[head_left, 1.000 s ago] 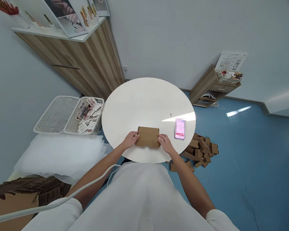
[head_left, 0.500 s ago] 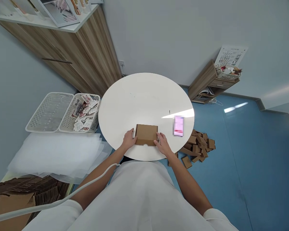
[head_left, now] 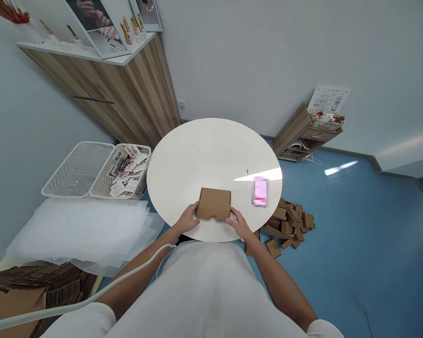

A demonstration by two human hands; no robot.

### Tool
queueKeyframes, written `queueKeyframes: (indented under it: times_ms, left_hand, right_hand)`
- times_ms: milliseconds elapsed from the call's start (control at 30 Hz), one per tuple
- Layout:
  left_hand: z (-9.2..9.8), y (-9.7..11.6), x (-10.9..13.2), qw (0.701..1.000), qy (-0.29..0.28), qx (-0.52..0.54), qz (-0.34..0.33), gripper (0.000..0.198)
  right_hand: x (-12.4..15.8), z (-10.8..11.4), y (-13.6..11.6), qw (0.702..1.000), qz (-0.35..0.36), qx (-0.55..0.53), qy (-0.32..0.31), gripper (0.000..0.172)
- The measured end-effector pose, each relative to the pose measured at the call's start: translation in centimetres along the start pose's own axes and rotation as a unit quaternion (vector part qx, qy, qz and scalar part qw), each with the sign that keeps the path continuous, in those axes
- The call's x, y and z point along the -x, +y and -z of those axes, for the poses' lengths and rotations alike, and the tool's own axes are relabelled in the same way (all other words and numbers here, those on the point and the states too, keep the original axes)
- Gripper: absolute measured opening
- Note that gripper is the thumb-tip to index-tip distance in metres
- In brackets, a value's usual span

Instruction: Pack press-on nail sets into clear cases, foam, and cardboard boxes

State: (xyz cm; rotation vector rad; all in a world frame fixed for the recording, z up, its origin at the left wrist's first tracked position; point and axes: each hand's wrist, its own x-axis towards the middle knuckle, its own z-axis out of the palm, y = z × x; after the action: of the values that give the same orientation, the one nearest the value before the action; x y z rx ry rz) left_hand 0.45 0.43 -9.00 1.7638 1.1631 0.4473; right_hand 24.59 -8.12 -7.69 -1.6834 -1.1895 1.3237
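Note:
A small brown cardboard box (head_left: 214, 203) with its lid down is at the near side of the round white table (head_left: 211, 145). My left hand (head_left: 188, 219) grips the box at its left side, thumb by the front corner and fingers along the edge. On the opposite side, my right hand (head_left: 239, 223) grips the box the same way, its thumb near the front right corner. The box's underside and any contents are hidden.
A blurred pink-screened phone (head_left: 260, 191) lies right on the table. Brown boxes (head_left: 292, 223) are heaped on the floor at right. Left stand a white basket of cards (head_left: 146, 176), translucent sheets (head_left: 81, 230) and flat cardboard (head_left: 17, 300). A white cable (head_left: 134, 267) crosses my left arm.
The view has tilted up a little, so the surroundings sit lower. The box stays between my hands, with its lid now looking flatter to the camera; both hands remain at its sides.

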Motion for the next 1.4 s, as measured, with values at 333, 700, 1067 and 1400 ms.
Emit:
queueKeyframes:
  times_ms: [333, 700, 1067, 1400]
  left_hand:
    - [1.8, 3.1, -2.2, 0.992, -0.031, -0.121, 0.022, 0.03]
    - [1.5, 3.9, -2.1, 0.981, 0.045, -0.187, 0.01, 0.035]
    - [1.3, 3.4, -2.3, 0.995, 0.067, -0.077, 0.015, 0.045]
    - [1.8, 3.9, -2.2, 0.993, 0.04, 0.082, 0.07, 0.045]
  right_hand:
    - [-1.3, 2.7, -3.3, 0.99, 0.024, 0.139, 0.03, 0.049]
    - [-2.8, 2.4, -4.1, 0.99, 0.019, 0.103, 0.098, 0.038]
    - [-2.6, 1.9, -3.8, 0.994, 0.008, 0.028, 0.107, 0.041]
    - [-2.2, 1.7, -3.5, 0.994, -0.021, -0.007, 0.109, 0.035]
